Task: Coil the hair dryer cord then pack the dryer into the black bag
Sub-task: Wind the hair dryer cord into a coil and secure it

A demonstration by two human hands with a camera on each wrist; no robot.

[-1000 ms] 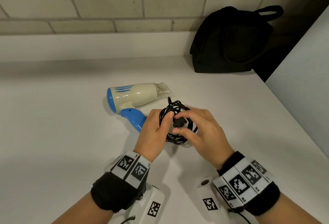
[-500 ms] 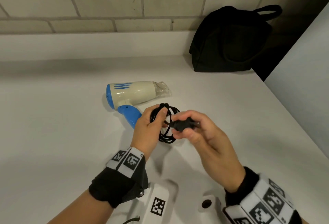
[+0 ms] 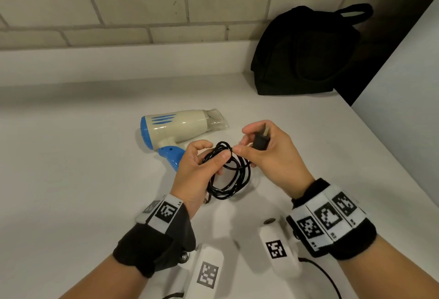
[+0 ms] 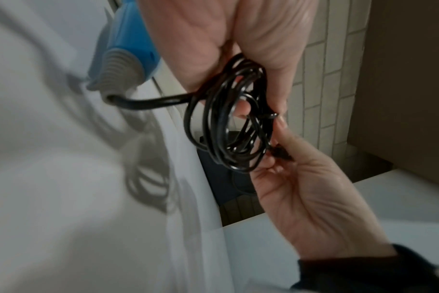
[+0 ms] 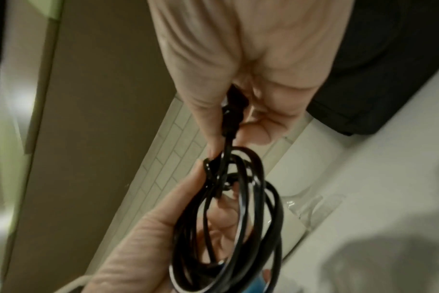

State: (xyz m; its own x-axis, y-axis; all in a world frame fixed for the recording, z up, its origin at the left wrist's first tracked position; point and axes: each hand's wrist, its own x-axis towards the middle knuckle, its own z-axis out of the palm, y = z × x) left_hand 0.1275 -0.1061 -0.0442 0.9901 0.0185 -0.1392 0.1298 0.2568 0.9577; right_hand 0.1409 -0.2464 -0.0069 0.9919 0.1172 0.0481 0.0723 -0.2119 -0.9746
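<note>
A cream and blue hair dryer (image 3: 177, 127) lies on its side on the white counter (image 3: 71, 168), nozzle to the right. Its black cord (image 3: 231, 177) is wound in a small coil just in front of the blue handle (image 4: 123, 57). My left hand (image 3: 199, 165) grips the coil (image 4: 228, 123) at its top, thumb over the loops. My right hand (image 3: 263, 149) pinches the black plug (image 3: 261, 140), prongs pointing up, close to the right of the coil (image 5: 228, 228). The black bag (image 3: 306, 53) stands at the back right against the wall.
A brick wall with a white ledge (image 3: 118, 63) runs along the back. A white panel (image 3: 403, 99) rises at the right, with a dark gap between it and the bag. Wrist cameras and bands sit on both forearms.
The right hand has lifted the plug up and to the right, turning its prongs upward. The left hand still holds the coil, which now hangs wider and lower.
</note>
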